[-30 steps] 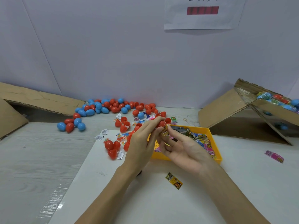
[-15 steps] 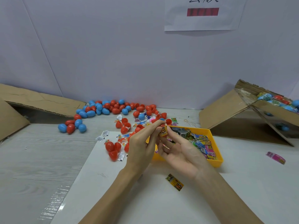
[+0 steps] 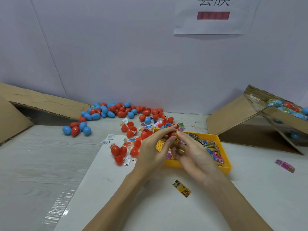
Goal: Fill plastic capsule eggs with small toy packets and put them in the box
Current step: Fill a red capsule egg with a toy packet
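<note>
My left hand (image 3: 153, 150) pinches a red capsule egg half (image 3: 171, 134) above the near left corner of the yellow tray (image 3: 224, 170). My right hand (image 3: 193, 154) meets it fingertip to fingertip and pinches a small yellow toy packet (image 3: 177, 140) against the red half. The tray holds several coloured toy packets (image 3: 215, 152). Loose red and blue eggs (image 3: 116, 110) lie scattered at the back of the table, with open red halves (image 3: 119, 152) just left of my hands. The cardboard box (image 3: 281, 120) at the right holds filled eggs.
One yellow packet (image 3: 181, 188) lies on the white sheet in front of the tray, and a pink packet (image 3: 284, 165) lies at the far right. Small white sachets (image 3: 108, 139) sit left of the tray. A cardboard flap (image 3: 38, 104) stands at the back left.
Both hands have stayed together over the tray, with the right fingers working the packet closer into the red half. The view has shifted slightly.
</note>
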### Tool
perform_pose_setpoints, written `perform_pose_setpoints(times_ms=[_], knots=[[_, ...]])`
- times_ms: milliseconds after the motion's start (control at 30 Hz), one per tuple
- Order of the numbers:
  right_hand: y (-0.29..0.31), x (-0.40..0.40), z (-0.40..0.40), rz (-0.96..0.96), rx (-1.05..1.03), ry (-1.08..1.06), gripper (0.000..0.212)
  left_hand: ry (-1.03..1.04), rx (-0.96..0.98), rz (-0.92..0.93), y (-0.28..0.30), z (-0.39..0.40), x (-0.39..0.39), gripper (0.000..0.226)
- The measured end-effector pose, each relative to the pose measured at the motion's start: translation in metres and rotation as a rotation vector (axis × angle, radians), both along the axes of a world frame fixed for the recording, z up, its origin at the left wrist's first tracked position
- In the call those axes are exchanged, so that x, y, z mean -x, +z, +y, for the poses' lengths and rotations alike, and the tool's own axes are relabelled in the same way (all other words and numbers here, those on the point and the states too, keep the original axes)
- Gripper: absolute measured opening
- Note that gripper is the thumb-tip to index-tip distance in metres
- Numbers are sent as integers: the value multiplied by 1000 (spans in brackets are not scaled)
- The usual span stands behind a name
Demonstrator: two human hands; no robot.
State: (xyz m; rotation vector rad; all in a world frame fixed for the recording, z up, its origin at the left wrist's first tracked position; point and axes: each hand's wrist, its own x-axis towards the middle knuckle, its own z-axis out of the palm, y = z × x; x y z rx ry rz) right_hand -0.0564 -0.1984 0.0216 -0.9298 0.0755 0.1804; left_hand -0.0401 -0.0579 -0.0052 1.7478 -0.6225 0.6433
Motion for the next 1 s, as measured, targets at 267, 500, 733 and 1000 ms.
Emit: perform_pose_setpoints(times_ms=[267,500,733,1000], knots=[[3,4,3,-59,93,37,31,78,55,30,1,5,-4,27],[5,3,-5,-28,116,54,34,-81,-87,174,6,11,-7,27],[3,2,-1,-83,166,-52,27,-7,-105,33,9,16,-7,33],[-5,3,3,-277,718,-239,45,132,-267,-197,7,15,-2,44]])
